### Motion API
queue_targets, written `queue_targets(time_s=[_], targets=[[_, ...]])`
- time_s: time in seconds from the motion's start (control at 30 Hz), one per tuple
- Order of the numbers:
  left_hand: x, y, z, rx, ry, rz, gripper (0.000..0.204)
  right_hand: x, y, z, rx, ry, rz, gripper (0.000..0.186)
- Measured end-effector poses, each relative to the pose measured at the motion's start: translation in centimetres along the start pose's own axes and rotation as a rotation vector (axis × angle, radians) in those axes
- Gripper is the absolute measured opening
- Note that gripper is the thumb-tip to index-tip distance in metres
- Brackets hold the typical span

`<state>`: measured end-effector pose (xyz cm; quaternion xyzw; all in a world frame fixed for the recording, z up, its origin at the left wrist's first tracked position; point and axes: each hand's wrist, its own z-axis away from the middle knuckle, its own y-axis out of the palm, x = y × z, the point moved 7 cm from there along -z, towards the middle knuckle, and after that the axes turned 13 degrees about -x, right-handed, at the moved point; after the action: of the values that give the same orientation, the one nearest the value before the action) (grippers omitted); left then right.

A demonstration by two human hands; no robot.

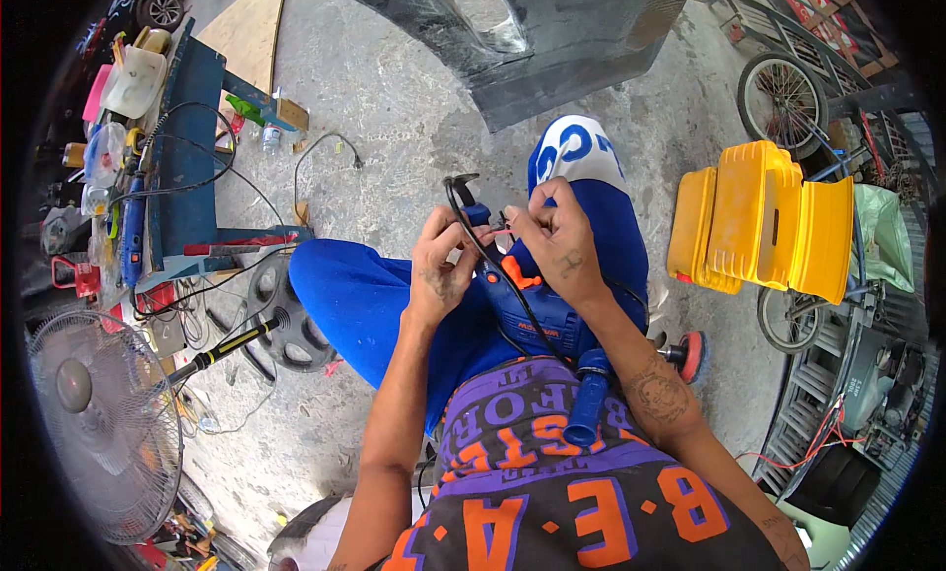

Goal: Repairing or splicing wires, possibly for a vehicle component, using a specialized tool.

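A blue power polisher (527, 320) lies across my lap, its blue side handle (588, 408) against my shirt and its round red pad (696, 357) to the right. An orange trigger (519, 272) shows on its body. Above the tool, a thin reddish wire (501, 232) runs between my fingertips. My left hand (443, 266) is closed in a pinch at the wire's left end. At its right end, my right hand (560, 238) pinches with thumb and forefinger. A black power cord (471, 231) passes beside my left fingers and over the tool. The fingers partly hide the wire's ends.
A standing fan (103, 423) is at the left, near a blue bench (187, 192) crowded with tools and bottles. A dark car panel (581, 39) stands ahead. To the right are an open yellow case (754, 221) and a bicycle wheel (783, 103).
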<state>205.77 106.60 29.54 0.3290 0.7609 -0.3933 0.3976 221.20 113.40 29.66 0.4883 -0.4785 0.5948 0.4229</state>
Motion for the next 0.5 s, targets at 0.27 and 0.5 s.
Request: queue_targets(time_s=[0.27,0.5], targets=[[1.9,-0.9,1.4,-0.149,-0.226,0.233,0.011,-0.4,0.6,0.2,0.264,-0.054,0.234,0.023],[1.9,-0.6,1.7,-0.143,-0.227,0.159,0.012,-1.9,0.3,-0.2,0.109,0.001,0.181,0.022]])
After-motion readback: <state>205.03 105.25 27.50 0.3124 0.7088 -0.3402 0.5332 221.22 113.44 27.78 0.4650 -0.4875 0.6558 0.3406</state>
